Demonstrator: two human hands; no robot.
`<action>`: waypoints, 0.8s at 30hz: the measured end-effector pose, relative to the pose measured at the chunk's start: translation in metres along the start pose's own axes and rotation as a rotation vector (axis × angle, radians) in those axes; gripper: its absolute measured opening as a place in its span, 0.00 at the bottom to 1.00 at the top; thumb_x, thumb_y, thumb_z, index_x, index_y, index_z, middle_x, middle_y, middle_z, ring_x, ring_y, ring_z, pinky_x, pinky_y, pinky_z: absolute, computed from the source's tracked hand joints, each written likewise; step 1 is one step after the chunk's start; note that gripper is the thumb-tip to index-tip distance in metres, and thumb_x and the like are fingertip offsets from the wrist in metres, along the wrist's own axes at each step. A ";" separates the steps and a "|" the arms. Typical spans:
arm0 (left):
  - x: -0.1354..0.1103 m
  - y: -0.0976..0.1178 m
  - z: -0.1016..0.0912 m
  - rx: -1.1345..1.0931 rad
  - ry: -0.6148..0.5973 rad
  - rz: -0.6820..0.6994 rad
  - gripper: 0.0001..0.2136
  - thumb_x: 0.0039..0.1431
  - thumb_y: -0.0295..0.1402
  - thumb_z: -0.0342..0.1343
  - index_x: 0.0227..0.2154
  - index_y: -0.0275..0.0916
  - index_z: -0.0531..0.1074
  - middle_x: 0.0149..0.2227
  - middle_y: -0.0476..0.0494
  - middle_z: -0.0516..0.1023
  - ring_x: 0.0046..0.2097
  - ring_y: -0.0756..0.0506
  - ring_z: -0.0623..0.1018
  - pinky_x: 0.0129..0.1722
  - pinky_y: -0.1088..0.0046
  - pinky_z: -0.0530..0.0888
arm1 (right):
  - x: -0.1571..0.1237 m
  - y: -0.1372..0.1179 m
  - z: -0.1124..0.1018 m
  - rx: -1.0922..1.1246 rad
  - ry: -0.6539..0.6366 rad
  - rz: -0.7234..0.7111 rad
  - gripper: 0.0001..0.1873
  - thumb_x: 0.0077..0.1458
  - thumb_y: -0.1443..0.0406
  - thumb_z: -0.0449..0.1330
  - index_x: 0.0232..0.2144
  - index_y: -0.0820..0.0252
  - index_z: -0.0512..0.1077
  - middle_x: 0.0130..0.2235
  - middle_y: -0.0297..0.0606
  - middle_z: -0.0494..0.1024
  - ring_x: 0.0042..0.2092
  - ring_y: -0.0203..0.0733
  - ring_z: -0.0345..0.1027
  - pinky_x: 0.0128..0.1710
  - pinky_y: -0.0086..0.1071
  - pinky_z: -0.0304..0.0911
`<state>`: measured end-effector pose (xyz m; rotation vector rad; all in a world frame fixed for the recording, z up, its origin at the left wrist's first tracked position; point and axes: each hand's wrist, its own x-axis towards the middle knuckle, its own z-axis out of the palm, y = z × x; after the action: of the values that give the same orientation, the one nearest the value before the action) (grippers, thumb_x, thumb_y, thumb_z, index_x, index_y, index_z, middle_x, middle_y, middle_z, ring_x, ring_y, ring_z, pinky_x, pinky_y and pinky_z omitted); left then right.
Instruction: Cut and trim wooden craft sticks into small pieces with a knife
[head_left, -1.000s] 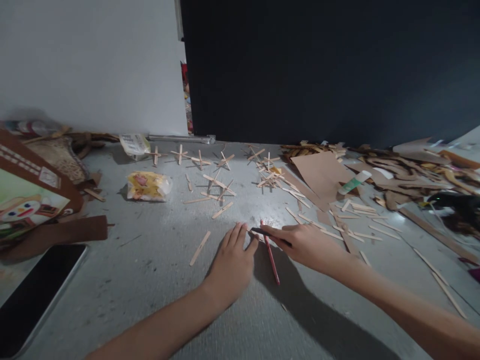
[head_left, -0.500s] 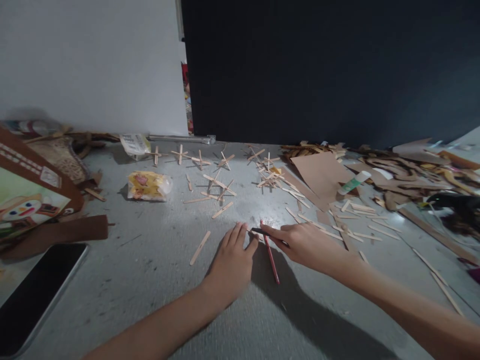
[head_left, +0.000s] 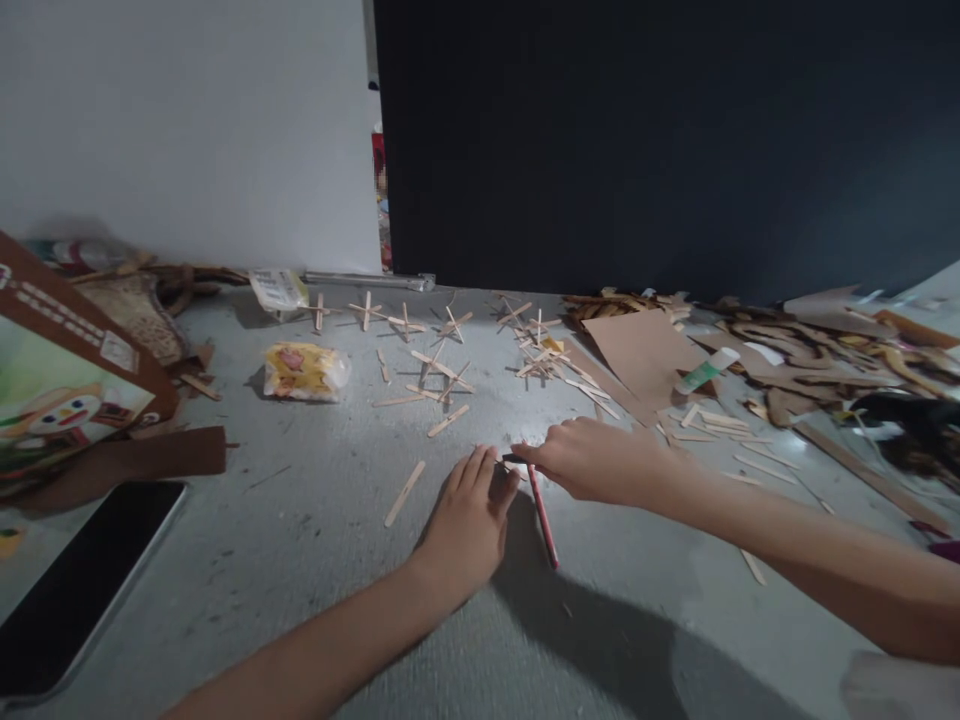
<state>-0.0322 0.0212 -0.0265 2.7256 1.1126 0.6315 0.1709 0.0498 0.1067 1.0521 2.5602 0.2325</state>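
Observation:
My left hand (head_left: 466, 518) lies flat on the grey floor with its fingers stretched out and pressed down; whether anything is under them is hidden. My right hand (head_left: 592, 460) is closed in a pinch around a thin dark tool (head_left: 514, 459), whose tip sits just beside my left fingertips. A red pencil (head_left: 541, 516) lies on the floor between the two hands, slanting toward me. A loose wooden stick (head_left: 404, 493) lies to the left of my left hand.
Several wooden sticks and glued stick crosses (head_left: 442, 369) lie scattered farther out. Brown card pieces (head_left: 643, 350) and a glue tube (head_left: 706, 370) are at the right. A yellow packet (head_left: 305, 371), a picture box (head_left: 60, 390) and a black phone (head_left: 82, 578) are at left.
My right hand has swung leftward and turned knuckles-up, bringing the dark tool closer to my left fingertips. The view has shifted slightly. My left hand has stayed in place.

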 end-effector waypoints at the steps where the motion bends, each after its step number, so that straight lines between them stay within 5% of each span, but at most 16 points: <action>1: 0.000 0.000 0.001 -0.011 0.008 0.000 0.23 0.67 0.24 0.50 0.64 0.39 0.68 0.69 0.27 0.67 0.71 0.29 0.66 0.65 0.40 0.69 | 0.002 0.000 -0.004 0.003 -0.026 -0.008 0.20 0.61 0.76 0.63 0.54 0.62 0.78 0.29 0.43 0.81 0.31 0.44 0.77 0.27 0.31 0.49; 10: 0.000 -0.001 0.003 -0.083 0.007 -0.028 0.23 0.67 0.22 0.48 0.63 0.39 0.68 0.70 0.28 0.66 0.72 0.31 0.65 0.67 0.40 0.68 | 0.015 -0.002 -0.022 0.053 -0.199 -0.020 0.20 0.59 0.80 0.61 0.52 0.66 0.79 0.35 0.50 0.83 0.37 0.48 0.81 0.29 0.32 0.51; 19: 0.001 -0.004 -0.001 -0.073 -0.008 0.000 0.25 0.65 0.22 0.51 0.64 0.39 0.69 0.70 0.28 0.67 0.72 0.31 0.66 0.66 0.42 0.70 | 0.012 -0.002 -0.018 0.182 -0.173 0.082 0.16 0.66 0.74 0.58 0.51 0.64 0.80 0.37 0.51 0.84 0.38 0.50 0.80 0.29 0.33 0.49; 24: 0.006 0.001 -0.009 0.007 -0.084 -0.025 0.25 0.64 0.21 0.52 0.64 0.35 0.71 0.69 0.25 0.67 0.71 0.30 0.66 0.68 0.43 0.68 | 0.007 0.008 -0.008 0.414 -0.121 0.107 0.15 0.67 0.69 0.57 0.48 0.61 0.82 0.32 0.44 0.81 0.35 0.44 0.75 0.29 0.32 0.49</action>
<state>-0.0315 0.0248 -0.0157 2.7120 1.1287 0.5055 0.1682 0.0600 0.1142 1.3028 2.5005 -0.3409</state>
